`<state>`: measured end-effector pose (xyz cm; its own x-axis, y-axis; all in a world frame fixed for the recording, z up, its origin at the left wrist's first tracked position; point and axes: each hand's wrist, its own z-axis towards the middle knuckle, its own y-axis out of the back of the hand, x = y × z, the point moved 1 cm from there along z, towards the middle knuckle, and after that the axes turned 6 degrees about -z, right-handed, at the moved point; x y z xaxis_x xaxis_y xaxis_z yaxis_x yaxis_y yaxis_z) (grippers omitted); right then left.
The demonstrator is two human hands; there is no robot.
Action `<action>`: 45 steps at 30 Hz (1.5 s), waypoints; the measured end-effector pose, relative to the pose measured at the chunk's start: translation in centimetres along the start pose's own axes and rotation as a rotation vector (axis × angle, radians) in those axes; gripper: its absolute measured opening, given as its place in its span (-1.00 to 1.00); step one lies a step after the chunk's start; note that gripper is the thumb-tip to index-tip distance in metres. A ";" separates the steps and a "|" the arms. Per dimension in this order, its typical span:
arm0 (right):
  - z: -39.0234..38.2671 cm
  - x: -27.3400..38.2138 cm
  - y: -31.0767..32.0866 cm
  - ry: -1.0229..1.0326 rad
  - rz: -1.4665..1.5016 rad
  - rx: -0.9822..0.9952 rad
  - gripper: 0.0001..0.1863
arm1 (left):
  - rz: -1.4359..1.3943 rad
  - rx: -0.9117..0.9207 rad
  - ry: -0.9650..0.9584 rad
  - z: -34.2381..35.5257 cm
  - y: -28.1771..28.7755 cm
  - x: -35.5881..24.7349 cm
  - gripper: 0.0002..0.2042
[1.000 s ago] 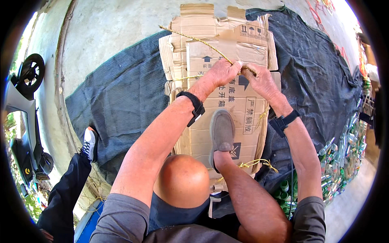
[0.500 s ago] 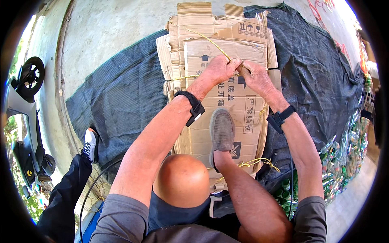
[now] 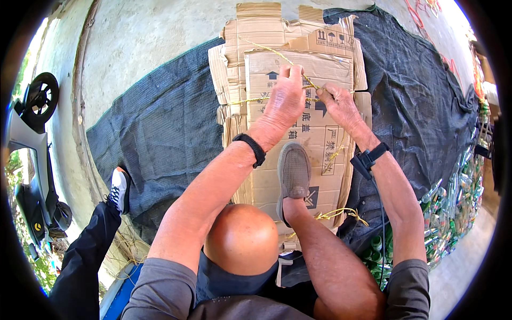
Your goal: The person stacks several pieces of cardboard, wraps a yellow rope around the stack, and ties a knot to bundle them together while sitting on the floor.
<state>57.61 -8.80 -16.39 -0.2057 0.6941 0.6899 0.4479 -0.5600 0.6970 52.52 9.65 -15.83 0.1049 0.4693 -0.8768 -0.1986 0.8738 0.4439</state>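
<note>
A stack of flattened cardboard boxes lies in front of me, with my shod foot pressing on it. Yellow rope crosses the top sheet, and another strand runs sideways around the stack. The thumb and fingers of my right hand pinch the rope where the strands meet. Just left of that point, my left hand is turned on its side, its fingers curled at the slanting rope; part of its grip is hidden. Nearer to me, a knotted bunch of yellow rope rests by the stack's near end.
Black mesh cloth spreads under the cardboard over a concrete floor. Many green and clear bottles lie at the right. Another person's shoe is at the left, near a scooter. Red cord lies far right.
My left hand has moved apart from the right and turned, its fingers now curled upward. My right hand keeps its pinch on the rope, hardly moved.
</note>
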 end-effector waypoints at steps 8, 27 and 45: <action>-0.5 0.1 0.5 0.036 0.014 -0.012 -0.71 | 0.095 0.122 -0.110 0.1 -0.6 0.8 -0.71; -0.6 0.5 1.9 -0.030 0.167 0.137 -0.65 | -0.593 0.622 0.686 2.2 1.2 2.0 -0.80; -1.3 1.7 1.9 -0.195 0.327 0.234 -0.70 | 0.165 0.370 0.030 -0.2 0.7 1.0 -0.80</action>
<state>57.00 -9.29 -13.60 0.1372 0.5819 0.8016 0.6516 -0.6625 0.3694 52.32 10.77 -16.45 0.0717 0.6083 -0.7905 0.1546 0.7762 0.6113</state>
